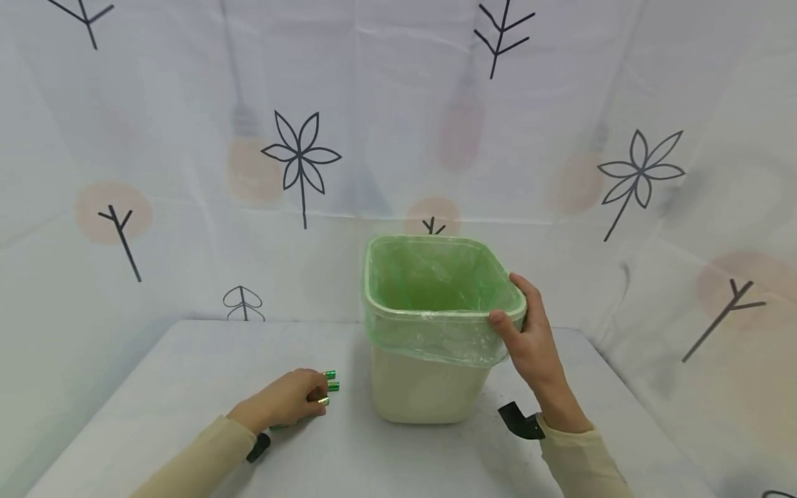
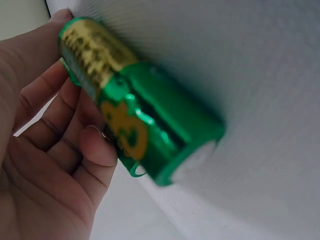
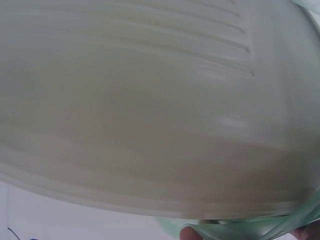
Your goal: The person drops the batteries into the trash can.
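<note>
My right hand (image 1: 529, 339) grips the right rim of a cream trash bin (image 1: 429, 387), its thumb on the near side. A translucent green bag (image 1: 429, 339) lines the bin and folds over its rim. In the right wrist view the bin's wall (image 3: 150, 110) fills most of the picture, with fingertips (image 3: 190, 233) by the bag. Left of the bin, my left hand (image 1: 283, 395) is low over the table with curled fingers, pinching a green battery (image 1: 324, 401). Other battery ends (image 1: 333, 386) show past its fingers. Up close lies a green and gold battery (image 2: 145, 110), partly in front of that hand.
The white table (image 1: 205, 366) runs back to a white cloth (image 1: 373, 173) printed with plants, which also hangs at both sides. Green from another battery (image 1: 283, 425) shows below the left wrist. A black wrist-worn piece (image 1: 521, 423) sits at the right cuff.
</note>
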Available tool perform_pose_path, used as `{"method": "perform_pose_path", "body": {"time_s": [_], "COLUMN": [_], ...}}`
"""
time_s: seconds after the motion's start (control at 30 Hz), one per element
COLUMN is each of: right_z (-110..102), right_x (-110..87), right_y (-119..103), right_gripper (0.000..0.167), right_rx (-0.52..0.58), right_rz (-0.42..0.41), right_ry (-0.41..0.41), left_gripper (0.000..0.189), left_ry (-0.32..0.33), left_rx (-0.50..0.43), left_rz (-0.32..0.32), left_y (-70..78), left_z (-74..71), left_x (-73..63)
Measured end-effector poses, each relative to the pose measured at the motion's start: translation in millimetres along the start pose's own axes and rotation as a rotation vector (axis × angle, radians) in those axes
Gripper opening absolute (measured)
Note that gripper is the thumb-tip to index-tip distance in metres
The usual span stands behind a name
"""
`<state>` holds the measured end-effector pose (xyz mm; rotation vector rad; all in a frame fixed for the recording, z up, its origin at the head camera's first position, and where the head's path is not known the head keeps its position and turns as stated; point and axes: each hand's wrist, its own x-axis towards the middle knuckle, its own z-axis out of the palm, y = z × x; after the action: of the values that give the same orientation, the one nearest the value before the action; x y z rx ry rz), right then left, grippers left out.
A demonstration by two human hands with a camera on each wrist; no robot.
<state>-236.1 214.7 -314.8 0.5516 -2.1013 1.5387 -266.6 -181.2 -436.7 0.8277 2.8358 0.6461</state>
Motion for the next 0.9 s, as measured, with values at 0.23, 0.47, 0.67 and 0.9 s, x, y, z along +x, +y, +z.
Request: {"method": "perform_pose_path", "body": {"time_s": [0.23, 0.47, 0.67, 0.9], "right_z": [-1, 0, 1, 1], "right_x": [0.5, 0.3, 0.0, -0.2], "right_y": [-1, 0, -1, -2], "right_gripper": [0.064, 0.064, 0.064, 0.065], "right_rx": [-0.006, 0.007, 0.002, -0.024], "right_rz": [-0.008, 0.001, 0.005, 0.008], "right_ry": [0.003, 0.006, 0.004, 0.002], "left_gripper": [0.013, 0.014, 0.013, 0.015], "left_ry": [0.032, 0.062, 0.078, 0.106], "left_rx": [0.008, 0.016, 0.059, 0.137], "left_rz": [0.042, 0.082, 0.066, 0.088], "left_y": [-1.6, 8.7, 26.3, 45.3], "left_z": [-7.4, -35.0, -70.8, -109.2], "left_x": [6.2, 7.2, 4.3, 3.4]}}
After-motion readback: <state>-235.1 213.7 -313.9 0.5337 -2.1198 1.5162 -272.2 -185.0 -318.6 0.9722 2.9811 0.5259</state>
